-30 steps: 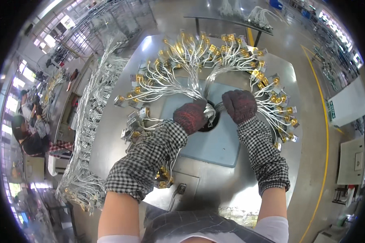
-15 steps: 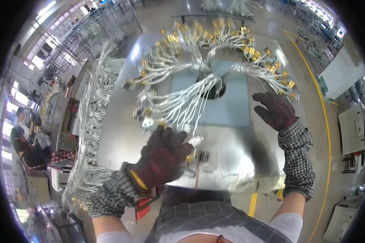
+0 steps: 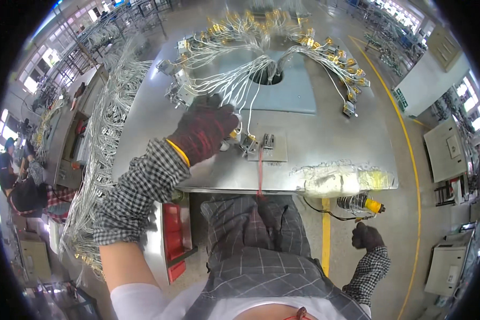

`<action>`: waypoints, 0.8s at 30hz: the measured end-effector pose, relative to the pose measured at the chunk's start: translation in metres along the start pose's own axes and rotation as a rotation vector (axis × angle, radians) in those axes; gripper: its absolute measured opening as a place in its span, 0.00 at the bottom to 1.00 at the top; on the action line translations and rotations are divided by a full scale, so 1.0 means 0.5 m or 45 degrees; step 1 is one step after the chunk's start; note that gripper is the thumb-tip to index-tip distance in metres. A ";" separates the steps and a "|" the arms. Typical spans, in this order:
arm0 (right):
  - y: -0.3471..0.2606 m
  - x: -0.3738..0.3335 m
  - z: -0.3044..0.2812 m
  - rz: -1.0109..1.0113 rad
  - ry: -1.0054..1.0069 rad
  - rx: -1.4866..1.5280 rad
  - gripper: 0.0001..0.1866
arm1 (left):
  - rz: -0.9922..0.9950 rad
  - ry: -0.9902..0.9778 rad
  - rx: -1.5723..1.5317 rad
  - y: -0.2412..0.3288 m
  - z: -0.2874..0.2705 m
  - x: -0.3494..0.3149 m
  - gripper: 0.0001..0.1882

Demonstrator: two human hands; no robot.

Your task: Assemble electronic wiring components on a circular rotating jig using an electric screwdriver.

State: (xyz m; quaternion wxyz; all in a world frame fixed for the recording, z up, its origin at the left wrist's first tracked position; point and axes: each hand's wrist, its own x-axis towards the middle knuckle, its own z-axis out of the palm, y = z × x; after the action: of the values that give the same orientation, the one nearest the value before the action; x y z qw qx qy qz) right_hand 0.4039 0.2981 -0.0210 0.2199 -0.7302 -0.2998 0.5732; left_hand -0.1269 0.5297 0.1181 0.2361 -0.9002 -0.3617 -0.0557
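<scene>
My left hand (image 3: 207,128), in a dark red knitted glove, is closed around some of the white cables (image 3: 245,88) at the near left of the bundle; its fingers partly hide the grip. Metal-cased connectors (image 3: 249,144) sit on cable ends just right of it. More cables fan out from a dark round hole (image 3: 269,74) to connectors with yellow parts (image 3: 352,69). Low on the right, off the table's front edge, my gloved right hand (image 3: 367,236) is curled closed just below a thin black cord (image 3: 330,215). What its fingers hold is too small to make out.
A small metal fixture (image 3: 269,141) with a red wire stands on the steel table (image 3: 336,138). A clear-wrapped pad (image 3: 333,180) covers the front right edge, with a yellow-ended tool (image 3: 373,205) hanging below. Long white cables (image 3: 104,133) hang at the left. Another person (image 3: 29,200) sits far left.
My right hand has gone from over the table's right side down past the front edge. My left hand stays at the cables. The table now appears higher in the view.
</scene>
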 end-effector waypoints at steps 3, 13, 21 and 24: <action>0.035 0.020 -0.014 0.257 0.274 -0.087 0.29 | 0.164 -0.049 0.180 0.016 0.002 0.008 0.17; 0.102 0.273 -0.028 -0.498 0.434 0.820 0.27 | -0.032 -0.287 -1.013 0.009 -0.076 0.065 0.29; 0.018 0.207 0.013 -1.091 0.828 0.967 0.27 | -0.156 0.005 -2.375 0.081 0.043 0.070 0.36; -0.039 0.136 0.004 -1.423 0.873 0.944 0.25 | -0.446 0.099 -1.925 0.078 0.058 0.062 0.33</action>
State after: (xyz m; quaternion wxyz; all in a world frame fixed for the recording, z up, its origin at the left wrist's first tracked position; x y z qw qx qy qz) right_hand 0.4093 0.3590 -0.0565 0.7905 -0.4850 -0.3279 0.1802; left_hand -0.0800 0.5380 0.0857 -0.4418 -0.7438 -0.3539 -0.3554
